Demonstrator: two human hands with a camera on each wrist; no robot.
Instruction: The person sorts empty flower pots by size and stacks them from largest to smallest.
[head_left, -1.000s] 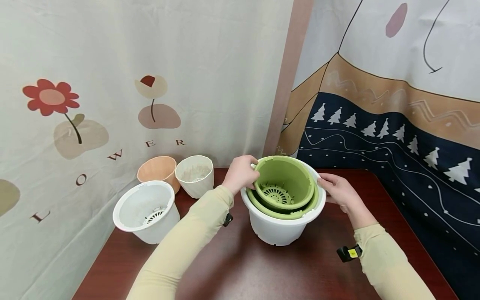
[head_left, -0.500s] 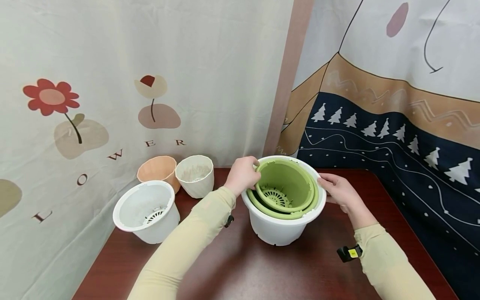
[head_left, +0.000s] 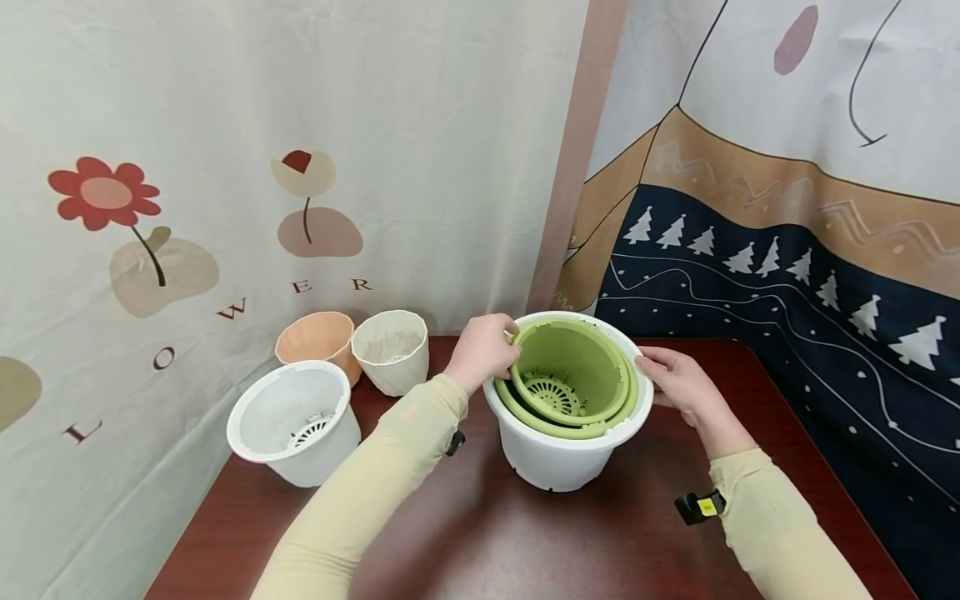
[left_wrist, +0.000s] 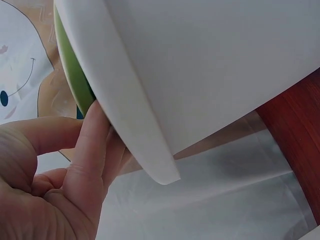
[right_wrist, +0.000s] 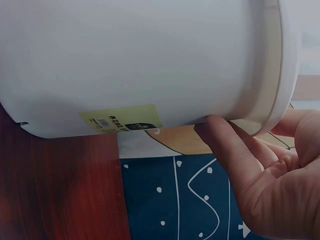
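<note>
A large white flowerpot [head_left: 551,465] stands on the table with two green pots nested in it. Inside the outer green pot [head_left: 543,427] sits a smaller green pot [head_left: 588,358], tilted, its slotted bottom visible. My left hand [head_left: 482,352] pinches the small green pot's rim at the left. Seen from the left wrist, the fingers [left_wrist: 90,140] are at the green rim, right beside the white rim. My right hand [head_left: 678,385] grips the white pot's rim at the right. In the right wrist view its fingers [right_wrist: 232,155] reach under that rim, near a yellow label [right_wrist: 122,119].
To the left stand a white pot [head_left: 337,454] with a slotted bottom, a peach pot [head_left: 341,354] and a cream faceted pot [head_left: 401,375], close together. The dark red table [head_left: 480,550] backs onto printed curtains [head_left: 450,150].
The small green pot has sunk slightly down and right into the nest, and my left hand has shifted a little right with it. My right hand holds its place.
</note>
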